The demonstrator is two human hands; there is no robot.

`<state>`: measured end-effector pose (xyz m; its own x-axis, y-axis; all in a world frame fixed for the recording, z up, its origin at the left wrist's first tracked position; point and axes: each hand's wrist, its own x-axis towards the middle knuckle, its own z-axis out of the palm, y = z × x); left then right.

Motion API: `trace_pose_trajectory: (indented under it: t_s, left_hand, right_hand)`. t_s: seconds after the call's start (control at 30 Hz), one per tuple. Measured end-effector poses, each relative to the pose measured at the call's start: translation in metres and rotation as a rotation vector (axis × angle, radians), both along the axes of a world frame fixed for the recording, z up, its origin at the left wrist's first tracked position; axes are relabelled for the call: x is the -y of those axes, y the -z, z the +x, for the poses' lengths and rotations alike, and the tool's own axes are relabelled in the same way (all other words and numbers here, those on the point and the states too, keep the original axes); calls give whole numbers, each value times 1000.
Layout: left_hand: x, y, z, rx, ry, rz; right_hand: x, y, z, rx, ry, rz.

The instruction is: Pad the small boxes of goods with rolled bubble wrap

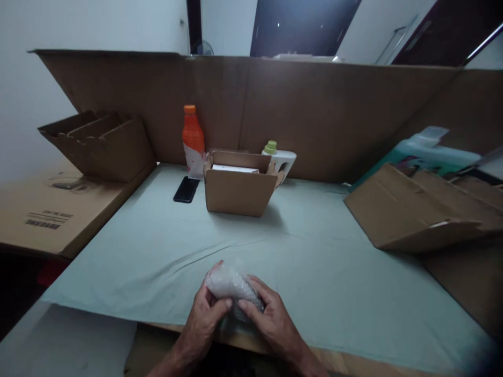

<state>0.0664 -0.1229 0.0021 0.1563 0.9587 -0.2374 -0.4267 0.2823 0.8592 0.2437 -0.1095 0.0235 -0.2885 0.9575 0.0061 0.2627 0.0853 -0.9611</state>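
Observation:
Near the front edge of the table, a bundle of bubble wrap (232, 288) is held between both hands. My left hand (206, 306) grips its left side, the thumb lying across the near face. On the right side, my right hand (269, 311) is closed round it with the thumb pressed in front. What lies inside the wrap cannot be made out. Beyond the hands, in the middle of the table, stands an open cardboard box (240, 191) with something flat and white (236, 168) in it.
A black phone (186, 189) lies left of the box. Behind stand an orange bottle (193, 133) and a white green-capped jug (283, 159). Cardboard boxes flank the table, one at left (113, 149) and one at right (424, 209). A cardboard wall (314, 112) closes the back.

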Motion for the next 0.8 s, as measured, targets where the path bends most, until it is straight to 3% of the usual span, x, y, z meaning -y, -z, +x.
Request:
trace_pose_trajectory:
  t_s: [0.13,0.23,0.3,0.47,0.53,0.63,0.7,0.8]
  left_hand:
    - [-8,12,1,-122,32,45]
    - [-29,8,-13,-341,86,255]
    - [-54,-11,-23,-605,22,515]
    - [-156,-87,-23,-1263,-252,1202]
    - [-200,-108,-16,-1448,-261,1266]
    - [-245,-119,-9,-1622,-182,1184]
    - [-251,-119,-9,-1654,-141,1167]
    - [-223,-116,-14,-1624,-131,1249]
  right_hand:
    - [-2,5,-8,-85,58,-22]
    - [-12,4,7,-163,68,-98]
    - [-22,-1,26,-163,110,-116]
    - [-47,-21,77,-49,194,-103]
    - [-55,-30,90,14,210,-78]
    - [-66,-45,105,93,244,-22]
    - [-72,-59,113,133,260,7]
    - [-81,-91,123,186,297,63]
